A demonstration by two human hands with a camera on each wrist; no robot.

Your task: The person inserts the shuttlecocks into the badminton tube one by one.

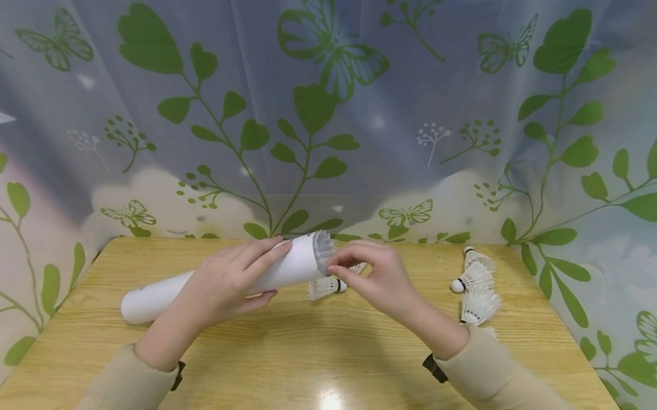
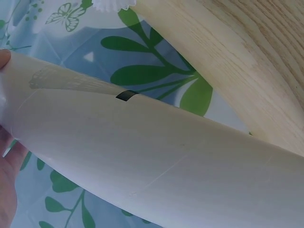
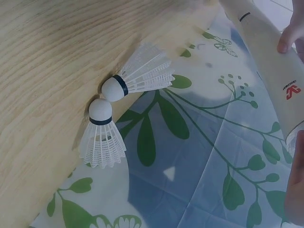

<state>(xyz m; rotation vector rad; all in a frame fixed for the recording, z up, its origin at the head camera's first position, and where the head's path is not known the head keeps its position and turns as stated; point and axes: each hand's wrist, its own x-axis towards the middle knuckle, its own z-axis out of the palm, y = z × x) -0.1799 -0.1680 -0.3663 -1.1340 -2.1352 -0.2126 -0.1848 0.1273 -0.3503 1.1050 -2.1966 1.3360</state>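
My left hand (image 1: 228, 277) grips a white shuttlecock tube (image 1: 156, 295) from above, fingers across its top and thumb below. The tube is tilted, its far right mouth raised over the table. From that mouth the feathery skirt of a shuttlecock (image 1: 323, 251) sticks out; its cork is hidden inside. At the skirt's edge my right hand (image 1: 380, 277) pinches with thumb and index finger. In the right wrist view, red lettering shows on the tube near its mouth. The left wrist view shows the tube's side with a small black mark (image 2: 127, 95).
Behind the right hand, two shuttlecocks (image 3: 100, 110) lie cork to cork on the wooden table (image 1: 278, 356). Several more shuttlecocks (image 1: 476, 277) lie in a line near the table's right side, partly behind the right forearm. A leaf-patterned curtain (image 1: 241, 183) hangs along the back edge.
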